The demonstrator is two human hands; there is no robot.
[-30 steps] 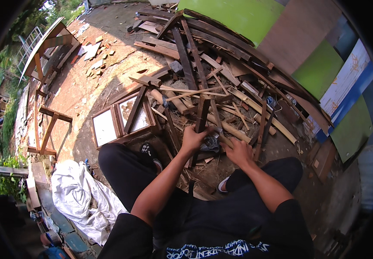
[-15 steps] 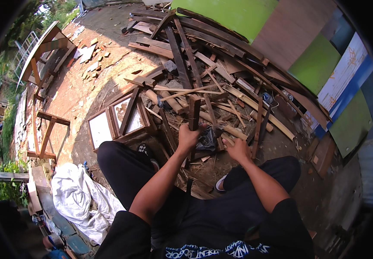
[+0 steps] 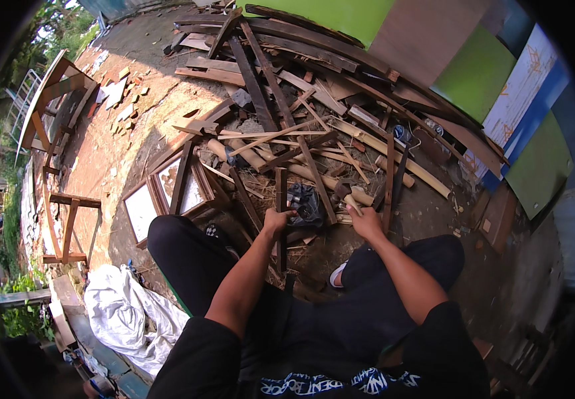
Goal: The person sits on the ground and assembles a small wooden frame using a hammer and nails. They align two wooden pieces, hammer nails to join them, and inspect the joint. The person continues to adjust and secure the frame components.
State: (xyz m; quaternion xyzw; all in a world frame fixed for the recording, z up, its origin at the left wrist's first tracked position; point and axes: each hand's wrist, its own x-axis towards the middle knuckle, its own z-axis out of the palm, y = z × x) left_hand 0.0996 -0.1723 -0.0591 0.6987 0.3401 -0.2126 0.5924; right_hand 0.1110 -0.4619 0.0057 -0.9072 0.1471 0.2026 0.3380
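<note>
My left hand (image 3: 276, 221) is wrapped round a dark wooden bar (image 3: 281, 183), which stands roughly upright in front of me between my legs. In my right hand (image 3: 366, 223) is a hammer (image 3: 351, 200) with a pale wooden handle. Its dark head points away from me, to the right of the bar and apart from it. On the ground between the two hands lies a crumpled black plastic bag (image 3: 306, 207). Loose sticks and lengths of timber (image 3: 315, 178) surround it.
Beyond my hands is a heap of old timber (image 3: 314, 50), with bamboo poles (image 3: 394, 154) at its right. A wooden frame with white panels (image 3: 142, 211) lies by my left knee. White cloth (image 3: 124, 319) is at lower left. Green boards (image 3: 477, 83) lean at right.
The bar in my left hand now sits lower and no longer overlaps the sticks beyond as much. The hammer in my right hand has come up and shows clearly. My view has shifted slightly.
</note>
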